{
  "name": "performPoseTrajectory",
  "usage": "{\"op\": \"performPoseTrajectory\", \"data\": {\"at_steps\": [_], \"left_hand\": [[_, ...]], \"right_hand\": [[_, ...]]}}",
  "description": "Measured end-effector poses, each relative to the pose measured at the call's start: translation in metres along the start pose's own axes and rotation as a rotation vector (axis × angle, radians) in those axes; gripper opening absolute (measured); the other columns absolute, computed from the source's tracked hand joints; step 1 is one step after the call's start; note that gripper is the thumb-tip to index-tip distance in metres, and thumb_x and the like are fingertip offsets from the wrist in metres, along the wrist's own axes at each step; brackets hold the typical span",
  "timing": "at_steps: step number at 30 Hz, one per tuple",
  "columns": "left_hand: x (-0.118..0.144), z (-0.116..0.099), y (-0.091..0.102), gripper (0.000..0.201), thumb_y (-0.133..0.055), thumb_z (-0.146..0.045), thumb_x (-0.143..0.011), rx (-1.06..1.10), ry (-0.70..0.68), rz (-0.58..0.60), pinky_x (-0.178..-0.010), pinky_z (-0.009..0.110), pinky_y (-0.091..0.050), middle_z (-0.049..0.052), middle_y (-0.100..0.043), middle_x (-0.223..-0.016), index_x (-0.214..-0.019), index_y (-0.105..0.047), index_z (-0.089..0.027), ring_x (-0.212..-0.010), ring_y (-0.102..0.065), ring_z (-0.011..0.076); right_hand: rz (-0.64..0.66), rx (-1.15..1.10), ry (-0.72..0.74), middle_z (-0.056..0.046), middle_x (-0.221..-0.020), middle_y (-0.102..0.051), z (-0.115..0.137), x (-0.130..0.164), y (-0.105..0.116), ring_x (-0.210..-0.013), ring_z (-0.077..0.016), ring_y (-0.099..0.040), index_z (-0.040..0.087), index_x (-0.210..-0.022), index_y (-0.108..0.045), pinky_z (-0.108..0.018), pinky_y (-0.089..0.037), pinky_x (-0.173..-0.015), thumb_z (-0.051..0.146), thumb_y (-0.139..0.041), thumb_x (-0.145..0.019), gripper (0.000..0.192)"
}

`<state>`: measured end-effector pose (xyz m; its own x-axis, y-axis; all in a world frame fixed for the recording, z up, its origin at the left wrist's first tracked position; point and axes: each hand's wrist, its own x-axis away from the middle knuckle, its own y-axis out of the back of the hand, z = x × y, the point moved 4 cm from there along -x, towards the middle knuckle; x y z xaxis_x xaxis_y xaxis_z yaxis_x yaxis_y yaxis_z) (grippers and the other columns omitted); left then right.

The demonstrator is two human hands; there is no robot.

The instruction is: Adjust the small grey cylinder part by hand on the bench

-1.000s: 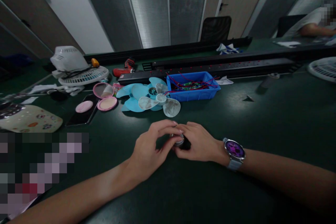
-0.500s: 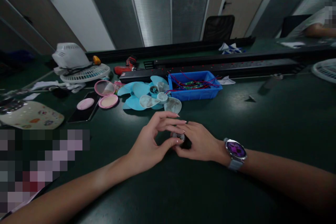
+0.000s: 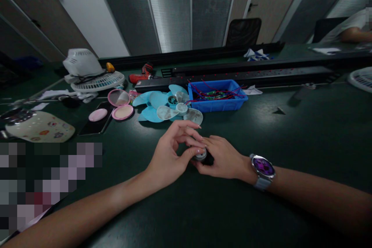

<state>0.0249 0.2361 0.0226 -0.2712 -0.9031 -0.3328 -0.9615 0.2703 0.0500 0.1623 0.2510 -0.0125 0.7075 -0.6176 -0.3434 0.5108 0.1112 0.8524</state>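
Note:
A small round silver-and-black part (image 3: 202,156), like a little motor, sits between both hands on the dark green table (image 3: 305,124). My right hand (image 3: 222,157), with a purple-faced watch on the wrist, grips the part from the right side. My left hand (image 3: 171,155) pinches its silver top with thumb and fingertips, the other fingers spread. Much of the part is hidden by fingers.
Blue and clear fan blades (image 3: 167,106) lie just beyond the hands, beside a blue bin of red wires (image 3: 217,97). A pink compact (image 3: 120,104), a phone (image 3: 95,122) and a white fan head (image 3: 87,71) lie at left. Another person sits far right (image 3: 351,27).
My left fingers lifted off the part half a second ago and have closed again on its silver top. My right hand has kept its hold and place.

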Motion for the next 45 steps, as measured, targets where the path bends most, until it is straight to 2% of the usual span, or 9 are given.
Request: {"op": "performPoseTrajectory", "data": {"at_steps": [6, 12, 16, 22, 28, 33, 36, 40, 45], "left_hand": [[0.001, -0.014, 0.041, 0.043, -0.072, -0.001, -0.074, -0.116, -0.116, -0.174, -0.080, 0.027, -0.061, -0.001, -0.068, -0.088, -0.107, -0.052, -0.020, -0.082, -0.072, 0.0153], [0.031, 0.019, 0.072, 0.036, -0.072, -0.009, -0.077, -0.278, 0.103, -0.198, -0.079, 0.032, -0.062, 0.001, -0.066, -0.090, -0.106, -0.052, -0.018, -0.083, -0.074, 0.0183], [0.038, 0.032, 0.070, 0.039, -0.071, -0.014, -0.080, -0.313, 0.146, -0.125, -0.081, 0.039, -0.061, 0.005, -0.066, -0.101, -0.113, -0.050, -0.018, -0.086, -0.073, 0.0207], [0.041, 0.034, 0.074, 0.051, -0.077, -0.021, -0.076, -0.493, 0.140, -0.052, -0.103, 0.049, -0.050, 0.008, -0.068, -0.115, -0.120, -0.051, -0.020, -0.112, -0.065, 0.0252], [0.039, 0.033, 0.065, 0.034, -0.069, -0.017, -0.083, -0.488, 0.132, -0.051, -0.085, 0.044, -0.061, 0.009, -0.070, -0.108, -0.113, -0.054, -0.018, -0.090, -0.073, 0.0226], [0.023, 0.005, 0.046, 0.032, -0.074, -0.013, -0.079, -0.387, -0.098, -0.153, -0.082, 0.037, -0.062, 0.005, -0.071, -0.099, -0.104, -0.056, -0.018, -0.087, -0.074, 0.0211], [0.013, -0.009, 0.029, 0.034, -0.074, -0.008, -0.078, -0.280, -0.190, -0.113, -0.080, 0.031, -0.062, 0.004, -0.069, -0.099, -0.105, -0.056, -0.020, -0.087, -0.074, 0.0193], [0.005, -0.005, 0.012, 0.037, -0.073, -0.006, -0.079, -0.277, -0.170, -0.025, -0.083, 0.031, -0.060, 0.004, -0.068, -0.104, -0.108, -0.056, -0.020, -0.086, -0.074, 0.0178], [0.005, 0.004, 0.009, 0.034, -0.072, -0.008, -0.079, -0.295, -0.151, -0.009, -0.081, 0.031, -0.060, 0.004, -0.069, -0.102, -0.106, -0.057, -0.020, -0.085, -0.074, 0.0183]], "right_hand": [[0.053, -0.076, -0.036, -0.004, -0.094, -0.069, 0.001, -0.001, 0.003, -0.080, -0.0189, -0.064, 0.017, -0.101, -0.056, -0.032, -0.044, -0.073, 0.037, -0.063, -0.083, 0.027], [0.069, -0.092, -0.058, -0.004, -0.094, -0.068, 0.001, -0.002, 0.005, -0.079, -0.0188, -0.063, 0.018, -0.100, -0.057, -0.032, -0.044, -0.073, 0.037, -0.064, -0.083, 0.026], [0.066, -0.092, -0.064, -0.004, -0.094, -0.068, 0.001, -0.001, 0.004, -0.079, -0.0188, -0.064, 0.017, -0.101, -0.057, -0.032, -0.044, -0.074, 0.036, -0.064, -0.083, 0.027], [0.087, -0.100, -0.063, -0.004, -0.096, -0.068, 0.002, -0.001, 0.005, -0.080, -0.0184, -0.064, 0.018, -0.102, -0.056, -0.032, -0.044, -0.074, 0.036, -0.063, -0.084, 0.026], [0.073, -0.068, -0.060, -0.004, -0.095, -0.068, 0.002, -0.001, 0.006, -0.078, -0.0181, -0.062, 0.018, -0.106, -0.055, -0.032, -0.042, -0.072, 0.041, -0.061, -0.087, 0.030], [0.073, -0.058, -0.035, -0.003, -0.094, -0.068, 0.002, 0.000, 0.005, -0.078, -0.0177, -0.062, 0.019, -0.106, -0.054, -0.031, -0.041, -0.071, 0.043, -0.059, -0.088, 0.031], [0.053, -0.030, -0.024, -0.004, -0.092, -0.067, 0.001, 0.000, 0.003, -0.077, -0.0184, -0.062, 0.017, -0.104, -0.055, -0.032, -0.040, -0.070, 0.044, -0.059, -0.087, 0.032], [0.032, -0.013, -0.012, -0.006, -0.092, -0.067, -0.001, 0.000, 0.000, -0.079, -0.0200, -0.063, 0.015, -0.101, -0.056, -0.032, -0.040, -0.069, 0.043, -0.060, -0.086, 0.032], [0.018, -0.030, 0.021, -0.006, -0.091, -0.067, -0.001, 0.001, 0.001, -0.077, -0.0195, -0.060, 0.016, -0.104, -0.055, -0.032, -0.039, -0.068, 0.047, -0.057, -0.087, 0.036]]}}
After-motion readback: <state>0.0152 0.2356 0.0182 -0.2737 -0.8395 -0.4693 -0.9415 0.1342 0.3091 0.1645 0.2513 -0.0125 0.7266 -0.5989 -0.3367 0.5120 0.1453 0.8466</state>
